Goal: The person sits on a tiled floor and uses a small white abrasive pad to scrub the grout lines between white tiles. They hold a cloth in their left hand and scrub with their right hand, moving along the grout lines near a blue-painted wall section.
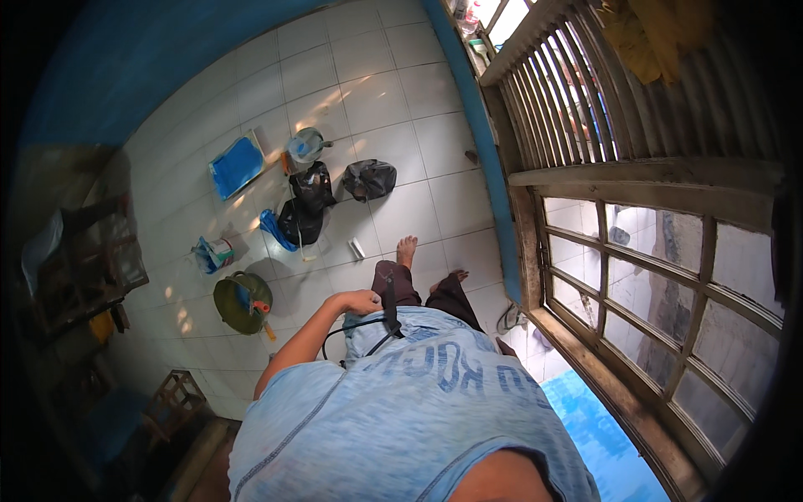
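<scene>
My left hand [361, 301] is at my waist, by the hem of my light blue shirt [401, 368]. Its fingers look curled together; whatever they may hold is too small or hidden to make out. Right beside it hangs a black strap [391, 303], and a thin black cable [328, 336] loops below. My right hand is out of the picture; only the upper part of that arm [506, 481] shows at the lower edge. I stand barefoot on white floor tiles, one foot [406, 249] ahead of the other.
Ahead-left lie black plastic bags [370, 180], a clear tub [307, 145], a blue-topped flat box [237, 166] and an opened packet [213, 254]. An olive bucket [242, 303] holds an orange-handled tool. A small white block [357, 248] lies near my foot. A wooden-framed window [627, 259] stands to the right.
</scene>
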Available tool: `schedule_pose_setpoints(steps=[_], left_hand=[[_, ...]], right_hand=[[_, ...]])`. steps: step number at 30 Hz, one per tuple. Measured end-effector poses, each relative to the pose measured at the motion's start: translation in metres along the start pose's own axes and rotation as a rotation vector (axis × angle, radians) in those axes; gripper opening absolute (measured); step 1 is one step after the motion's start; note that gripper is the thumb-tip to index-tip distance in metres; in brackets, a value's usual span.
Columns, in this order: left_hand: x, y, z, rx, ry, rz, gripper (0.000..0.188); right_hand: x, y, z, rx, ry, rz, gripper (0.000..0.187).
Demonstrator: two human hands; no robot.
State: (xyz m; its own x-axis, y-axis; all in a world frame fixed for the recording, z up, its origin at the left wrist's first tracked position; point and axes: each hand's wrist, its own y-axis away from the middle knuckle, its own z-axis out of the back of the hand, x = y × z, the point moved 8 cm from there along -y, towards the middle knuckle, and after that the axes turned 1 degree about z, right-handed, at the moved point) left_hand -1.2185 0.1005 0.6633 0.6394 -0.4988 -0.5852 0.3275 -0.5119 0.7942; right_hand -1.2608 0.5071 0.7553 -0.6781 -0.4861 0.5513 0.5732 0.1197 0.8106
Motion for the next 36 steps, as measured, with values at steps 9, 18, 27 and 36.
schedule_pose_setpoints(steps=[9, 18, 27, 36], left_hand=[[-0.021, 0.017, 0.007, 0.017, 0.042, 0.039, 0.032], [-0.009, 0.018, 0.005, -0.023, 0.003, 0.013, 0.032], [-0.007, 0.016, 0.009, -0.018, -0.083, -0.037, 0.037], [-0.195, 0.236, 0.143, -0.845, 0.004, -0.193, 0.014]], right_hand=[[0.0, 0.0, 0.0, -0.006, 0.116, 0.085, 0.051], [0.002, 0.006, 0.001, -0.009, 0.184, 0.152, 0.051], [-0.003, 0.022, 0.001, -0.004, 0.246, 0.272, 0.052], [0.035, 0.038, -0.006, -0.001, 0.322, 0.357, 0.058]])
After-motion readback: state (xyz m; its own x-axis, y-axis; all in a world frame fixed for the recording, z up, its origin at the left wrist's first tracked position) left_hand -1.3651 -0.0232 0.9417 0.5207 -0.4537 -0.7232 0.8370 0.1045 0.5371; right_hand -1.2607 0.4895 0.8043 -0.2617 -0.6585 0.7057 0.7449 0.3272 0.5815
